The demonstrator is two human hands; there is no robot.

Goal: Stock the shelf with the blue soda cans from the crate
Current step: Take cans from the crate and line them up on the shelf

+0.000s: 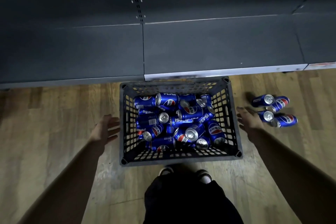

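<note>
A dark plastic crate (125,127) stands on the wooden floor right in front of the bottom shelf (209,47). Several blue soda cans (174,120) lie jumbled inside it. My left hand (107,129) hovers just left of the crate's wall, palm turned inward, fingers straight, holding nothing. My right hand (250,120) is spread a little to the right of the crate, also holding nothing. Neither hand clearly touches the crate. The grey shelf surface has no cans on it.
Several more blue cans (275,110) lie on the floor to the right of my right hand. My feet (185,174) stand just behind the crate. A second shelf section (72,52) extends to the left, with slotted uprights on the back panel.
</note>
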